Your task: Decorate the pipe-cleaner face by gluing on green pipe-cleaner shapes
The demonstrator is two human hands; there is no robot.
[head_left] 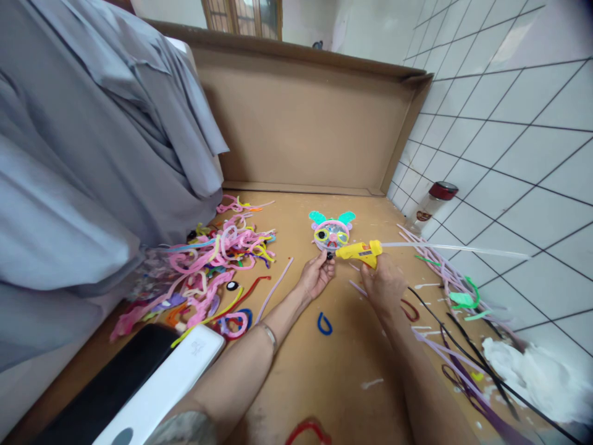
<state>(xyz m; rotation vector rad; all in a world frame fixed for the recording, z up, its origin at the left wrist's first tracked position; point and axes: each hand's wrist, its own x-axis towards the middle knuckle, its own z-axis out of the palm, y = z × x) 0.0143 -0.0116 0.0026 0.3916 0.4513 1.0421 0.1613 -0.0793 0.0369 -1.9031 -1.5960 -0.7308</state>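
Smooth plastic glue gun, fuzzy pipe cleaners, matt cardboard panel, glossy wall tiles, creased cloth drape

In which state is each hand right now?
Left hand: closed, pinching a small black piece.
Right hand: closed, holding the yellow glue gun.

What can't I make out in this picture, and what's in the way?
- Head view: most of the handle of the glue gun, covered by the right grip.
- Head view: what the black bit is; too small, partly covered by the left grip.
- Head view: the rest of the red strip, cut off by the bottom edge.
- Head view: the print on the white bar; too small and blurred.
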